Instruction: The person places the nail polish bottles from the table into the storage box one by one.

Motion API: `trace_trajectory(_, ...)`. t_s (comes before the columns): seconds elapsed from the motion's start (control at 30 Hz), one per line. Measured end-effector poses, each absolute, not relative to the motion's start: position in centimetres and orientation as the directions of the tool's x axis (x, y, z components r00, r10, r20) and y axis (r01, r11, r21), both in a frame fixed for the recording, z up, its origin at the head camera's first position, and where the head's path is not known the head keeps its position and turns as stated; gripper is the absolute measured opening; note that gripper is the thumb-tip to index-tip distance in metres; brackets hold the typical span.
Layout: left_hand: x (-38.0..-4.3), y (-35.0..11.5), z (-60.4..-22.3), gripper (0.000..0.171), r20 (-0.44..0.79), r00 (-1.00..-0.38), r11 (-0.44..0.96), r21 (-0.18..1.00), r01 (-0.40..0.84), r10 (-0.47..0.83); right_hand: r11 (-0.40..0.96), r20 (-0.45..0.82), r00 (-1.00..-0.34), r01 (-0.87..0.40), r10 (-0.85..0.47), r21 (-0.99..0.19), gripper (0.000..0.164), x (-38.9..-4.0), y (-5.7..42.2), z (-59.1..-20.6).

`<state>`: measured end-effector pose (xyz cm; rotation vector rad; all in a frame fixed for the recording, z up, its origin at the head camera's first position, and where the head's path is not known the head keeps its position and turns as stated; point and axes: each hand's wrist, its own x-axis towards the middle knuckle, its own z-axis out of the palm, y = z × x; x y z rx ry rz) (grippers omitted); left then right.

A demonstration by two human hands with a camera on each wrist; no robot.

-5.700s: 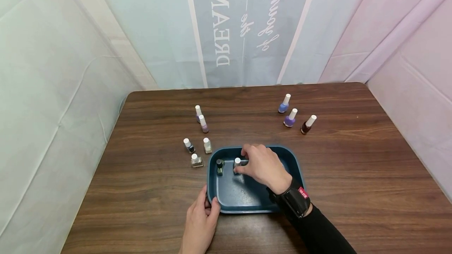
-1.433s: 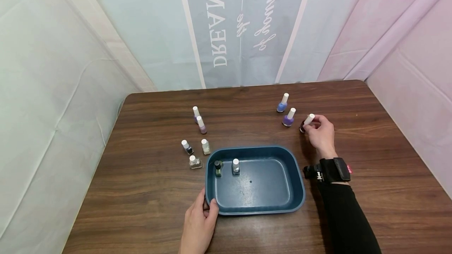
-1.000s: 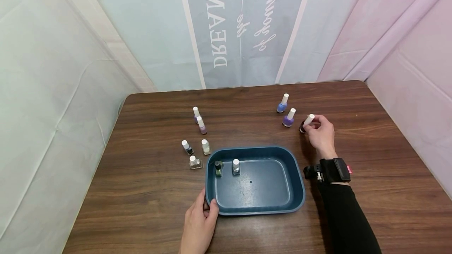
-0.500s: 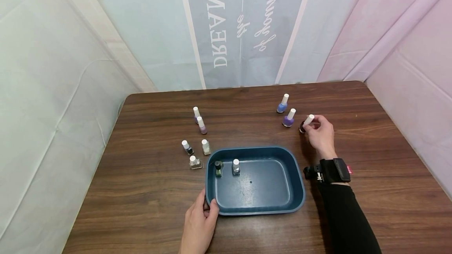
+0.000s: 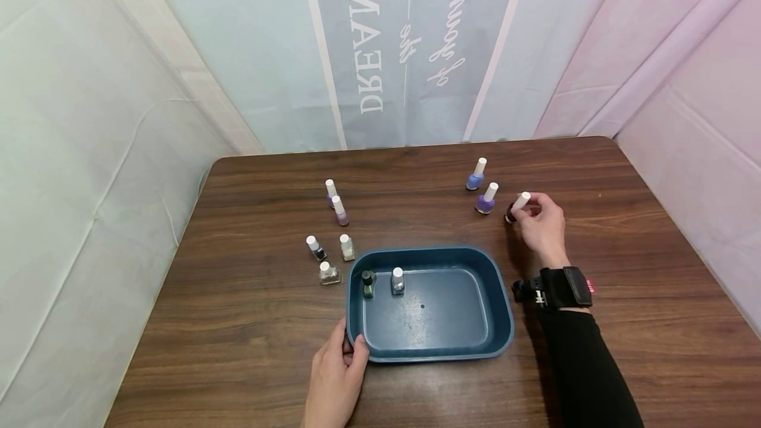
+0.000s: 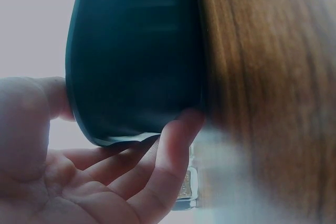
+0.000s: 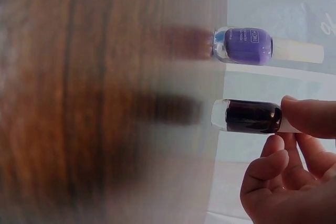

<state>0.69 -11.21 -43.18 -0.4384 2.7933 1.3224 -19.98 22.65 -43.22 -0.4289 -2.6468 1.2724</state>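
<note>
Head view, right: right hand [image 5: 543, 228] pinches dark nail-polish bottle [image 7: 253, 116]; smooth cap [image 5: 522, 200] could slip. Left hand [image 5: 336, 375] grips tray [image 5: 448, 319].

Bare L hand [image 6: 89, 182] grips a dark teal, round-cornered tray [image 6: 136, 56]: thumb at rim, partly hidden behind it; other fingers curl along outer wall, one fingertip nr base. Brown wood-grain tabletop [image 6: 273, 87] fills R side of view, partly blurred. Small clear-glass bottle [image 6: 188, 190] just beyond fingers, mostly hidden. Pale bkgd upper L.
</note>
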Motion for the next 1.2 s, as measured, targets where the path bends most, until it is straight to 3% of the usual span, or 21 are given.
trace_trajectory(0.43,0.7,-11.2,-43.1,0.032,-0.157,-0.960,0.591,0.761,-0.268,-0.233,0.595,0.033,-0.954,0.159,0.297,-0.788,0.032,-19.5,22.7,-42.6)
trace_trajectory(1.2,0.7,-11.1,-42.9,0.034,-0.161,-0.959,0.593,0.758,-0.272,-0.235,0.632,0.160,-0.956,0.034,0.247,-0.775,0.028,-18.9,21.6,-40.2)
